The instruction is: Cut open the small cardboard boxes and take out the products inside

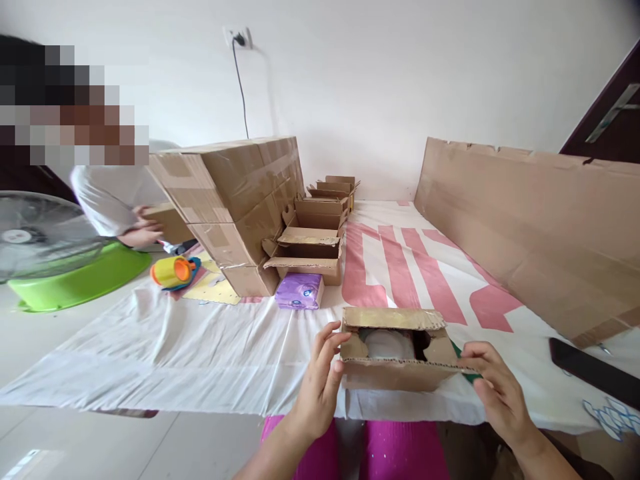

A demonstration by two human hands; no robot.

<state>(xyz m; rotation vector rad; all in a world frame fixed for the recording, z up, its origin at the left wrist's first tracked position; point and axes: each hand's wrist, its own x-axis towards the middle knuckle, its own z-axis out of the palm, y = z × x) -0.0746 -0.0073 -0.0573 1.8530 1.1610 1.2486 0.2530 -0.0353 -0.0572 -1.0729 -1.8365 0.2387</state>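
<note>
A small cardboard box (395, 377) stands at the table's near edge with its top flaps raised. Something round and whitish (387, 345) shows inside, too shadowed to name. My left hand (320, 380) grips the box's left end, thumb and fingers bent against its edge. At the other end, my right hand (495, 387) has its fingers closed about the right flap corner. Part of a green thing (470, 375) shows behind that end, mostly hidden. Beyond the box to the left lies a purple packet of tissues (299, 291).
Taped cartons (240, 200) are stacked at left, beside a row of open boxes (310, 253). A tall cardboard sheet (520, 227) borders the right, near a black phone (595, 370). A co-worker's hand (143, 230), a yellow-orange roll (173, 272) and a green fan (85, 280) are far left.
</note>
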